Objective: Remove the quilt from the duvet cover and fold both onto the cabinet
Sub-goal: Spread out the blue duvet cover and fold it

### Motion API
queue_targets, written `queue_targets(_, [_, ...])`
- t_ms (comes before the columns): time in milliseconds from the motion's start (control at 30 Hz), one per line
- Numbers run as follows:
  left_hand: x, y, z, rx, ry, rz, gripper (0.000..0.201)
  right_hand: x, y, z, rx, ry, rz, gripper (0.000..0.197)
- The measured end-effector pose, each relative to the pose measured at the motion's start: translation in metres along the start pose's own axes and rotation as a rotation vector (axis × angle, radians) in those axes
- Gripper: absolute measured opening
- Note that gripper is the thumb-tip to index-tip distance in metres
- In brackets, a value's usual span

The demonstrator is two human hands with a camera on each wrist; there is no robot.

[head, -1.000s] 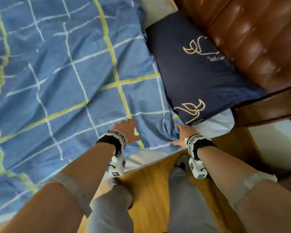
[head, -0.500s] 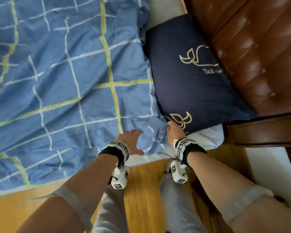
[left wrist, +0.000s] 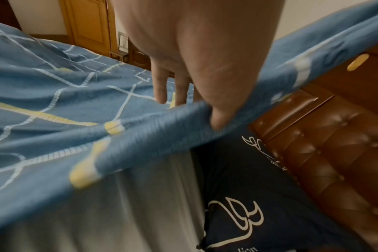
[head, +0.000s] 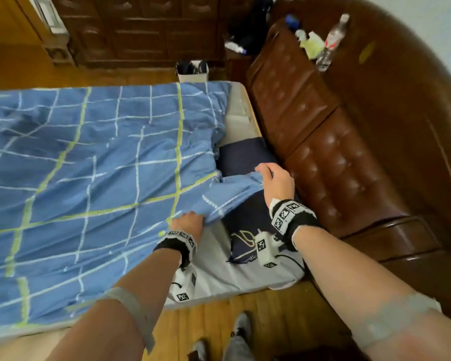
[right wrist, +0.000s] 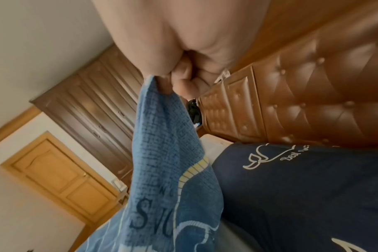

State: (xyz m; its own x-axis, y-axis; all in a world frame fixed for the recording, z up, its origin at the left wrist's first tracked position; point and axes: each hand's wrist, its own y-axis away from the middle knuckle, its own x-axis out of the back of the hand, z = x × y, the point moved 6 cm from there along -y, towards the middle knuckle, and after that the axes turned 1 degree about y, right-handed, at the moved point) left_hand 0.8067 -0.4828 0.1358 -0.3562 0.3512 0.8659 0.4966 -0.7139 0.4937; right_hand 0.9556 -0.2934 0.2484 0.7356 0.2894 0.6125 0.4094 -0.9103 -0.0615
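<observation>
A blue duvet cover [head: 102,178] with white and yellow checks lies spread over the bed. The quilt inside it is hidden. My left hand [head: 190,220] pinches the cover's near edge, the thumb [left wrist: 218,117] on top and the fingers behind the cloth. My right hand [head: 267,177] grips the cover's corner [right wrist: 162,105] in curled fingers and holds it up above the navy pillow [head: 245,155]. Between my hands the edge hangs taut, lifted off the grey sheet [head: 219,272].
A brown tufted leather headboard [head: 323,157] runs along the right, with bottles [head: 331,40] and litter on its top. A dark wooden wardrobe [head: 141,27] stands beyond the bed's far side, with a small bin [head: 192,71] before it. Wooden floor [head: 271,316] lies under my feet.
Both hands went from lying on the cover's corner to holding it. They have lifted it off the mattress and over the pillow. The view has pulled back and up.
</observation>
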Motion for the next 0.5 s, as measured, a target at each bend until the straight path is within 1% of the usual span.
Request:
queue_targets(33, [0.006, 0.007, -0.001, 0.004, 0.033, 0.011, 0.031, 0.012, 0.006, -0.001, -0.020, 0.015, 0.043, 0.025])
queue_targets(100, [0.009, 0.022, 0.002, -0.026, 0.131, -0.021, 0.028, 0.031, 0.019, 0.005, -0.072, 0.061, 0.112, 0.027])
queue_targets(167, [0.012, 0.038, 0.011, -0.085, 0.189, -0.055, 0.030, 0.047, 0.033, 0.011, -0.134, 0.131, 0.136, 0.029])
queue_targets(233, [0.018, 0.055, 0.026, -0.175, 0.217, -0.038, 0.033, 0.059, 0.047, 0.016, -0.184, 0.200, 0.141, 0.027])
queue_targets(300, [0.026, 0.069, 0.044, -0.260, 0.201, -0.001, 0.034, 0.072, 0.063, 0.019, -0.216, 0.228, 0.140, 0.028])
queue_targets(400, [0.042, 0.089, 0.068, -0.298, 0.129, -0.003, 0.029, 0.096, 0.078, 0.028, -0.290, 0.283, 0.144, 0.029])
queue_targets(433, [0.048, 0.093, 0.076, -0.298, 0.136, 0.004, 0.028, 0.105, 0.080, 0.035, -0.327, 0.303, 0.129, 0.029])
queue_targets(500, [0.060, 0.099, 0.090, -0.299, 0.135, 0.037, 0.030, 0.119, 0.081, 0.053, -0.407, 0.363, 0.033, 0.029])
